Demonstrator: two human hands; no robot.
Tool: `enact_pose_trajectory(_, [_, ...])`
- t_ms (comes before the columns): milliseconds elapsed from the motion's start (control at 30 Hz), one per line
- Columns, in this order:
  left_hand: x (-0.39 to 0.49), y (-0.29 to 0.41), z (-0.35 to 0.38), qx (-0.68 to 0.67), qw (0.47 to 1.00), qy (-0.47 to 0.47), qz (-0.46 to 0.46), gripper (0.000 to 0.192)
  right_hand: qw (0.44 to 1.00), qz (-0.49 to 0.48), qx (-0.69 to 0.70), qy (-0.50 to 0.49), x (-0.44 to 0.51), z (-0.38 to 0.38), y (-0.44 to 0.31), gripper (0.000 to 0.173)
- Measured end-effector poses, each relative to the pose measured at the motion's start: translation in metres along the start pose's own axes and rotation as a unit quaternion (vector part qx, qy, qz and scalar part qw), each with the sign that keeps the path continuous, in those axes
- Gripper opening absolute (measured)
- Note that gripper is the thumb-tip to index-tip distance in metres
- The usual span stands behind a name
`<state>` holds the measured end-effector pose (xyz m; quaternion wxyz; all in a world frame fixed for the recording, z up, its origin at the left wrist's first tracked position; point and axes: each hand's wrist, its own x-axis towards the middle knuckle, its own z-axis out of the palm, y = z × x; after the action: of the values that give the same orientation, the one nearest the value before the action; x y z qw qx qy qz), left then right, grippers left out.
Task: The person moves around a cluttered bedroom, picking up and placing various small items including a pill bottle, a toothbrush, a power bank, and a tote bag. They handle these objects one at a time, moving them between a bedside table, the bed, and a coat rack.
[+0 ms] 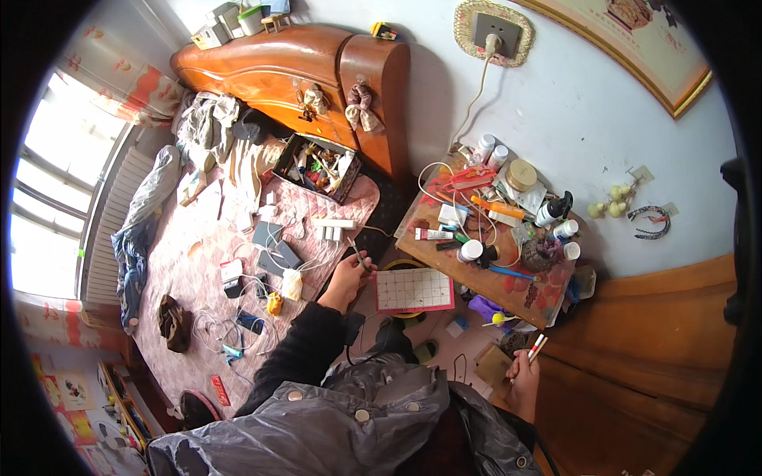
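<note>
My left hand (pixel 347 279) is at the edge of the bed, its fingers closed around a slim tool with a dark handle, probably a pair of scissors (pixel 362 260); the tip points towards the headboard. Close to its right is a white gridded board with a pink border (pixel 414 290), above a yellow-rimmed round container that it partly hides. My right hand (pixel 524 376) is low on the right, near the wooden panelling. It grips thin sticks (pixel 537 344), one white and red, another tan, probably pens or pencils; their lower ends are hidden in the fingers.
A small table (pixel 515 291) carries bottles, tubes, a toothbrush (pixel 513 273) and cables. On the bed's pink quilt (pixel 172 256) lie a power strip (pixel 334 224), tangled cords, a phone (pixel 249 322) and an open box of oddments (pixel 318 166). A green slipper (pixel 425 351) rests on the floor.
</note>
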<state>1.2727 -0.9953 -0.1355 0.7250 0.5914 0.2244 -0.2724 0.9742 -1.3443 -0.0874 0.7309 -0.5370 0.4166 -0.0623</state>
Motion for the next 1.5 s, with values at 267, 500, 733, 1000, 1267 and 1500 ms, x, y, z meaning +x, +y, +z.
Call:
enact_pose_trajectory(267, [0.006, -0.016, -0.046, 0.107, 0.992, 0.072, 0.008, 0.032, 0.999, 0.0, -0.041, -0.013, 0.005, 0.024, -0.018, 0.018])
enact_pose_trajectory(500, [0.025, -0.01, -0.074, -0.012, 0.993, 0.114, -0.003, 0.025, 0.997, -0.014, -0.07, -0.021, 0.017, 0.051, -0.026, 0.018])
enact_pose_trajectory(733, [0.073, 0.006, -0.094, -0.082, 0.988, 0.128, 0.003, 0.031, 0.991, -0.037, -0.126, -0.004, 0.032, 0.064, -0.035, 0.02])
enact_pose_trajectory(1000, [0.201, 0.054, -0.141, -0.013, 0.97, 0.183, 0.16, 0.026, 0.993, -0.015, -0.112, 0.025, 0.022, 0.075, -0.048, 0.016])
enact_pose_trajectory(1267, [0.284, 0.12, -0.17, 0.339, 0.88, 0.177, 0.28, 0.038, 0.992, -0.003, -0.107, 0.071, 0.005, 0.069, -0.038, 0.017])
enact_pose_trajectory(1500, [0.18, 0.045, 0.01, 0.422, 0.888, -0.075, 0.164, 0.024, 0.988, 0.008, -0.098, 0.117, -0.001, 0.067, -0.026, 0.018])
